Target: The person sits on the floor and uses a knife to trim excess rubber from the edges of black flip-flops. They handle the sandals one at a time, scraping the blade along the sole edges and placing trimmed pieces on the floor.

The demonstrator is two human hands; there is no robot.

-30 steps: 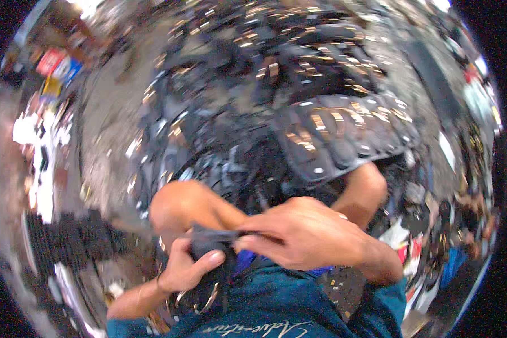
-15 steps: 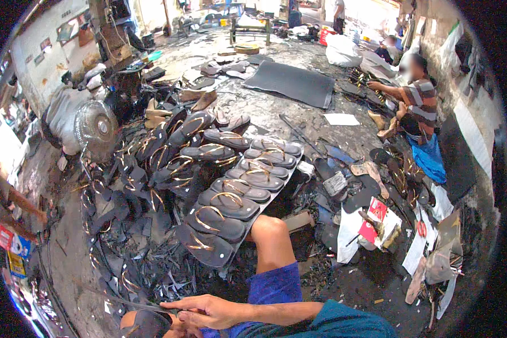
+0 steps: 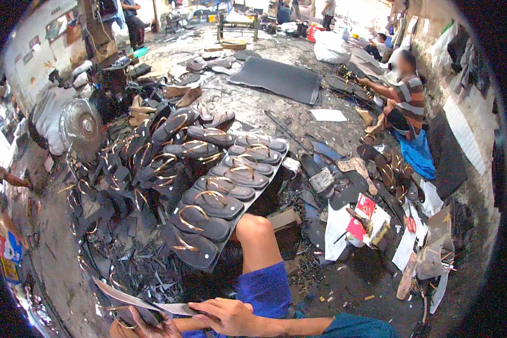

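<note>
Low in front of me, my left hand is closed on a dark flip-flop with a pale edge and a thin gold strap. My right hand grips what looks like a knife; its flat grey blade points left and meets the sole's edge, while any handle is hidden in my fingers. Ahead of my bare knee, a board carries a row of dark flip-flops with gold straps.
More flip-flops are heaped left of the board. Black scraps litter the floor below. A fan stands at left. At right lie papers and red-handled scissors; beyond, a seated person works beside a wall.
The blade has come into clear view, and the flip-flop's pale edge now faces up. Both my hands have shifted slightly right and down in the picture. The whole scene has slid left.
</note>
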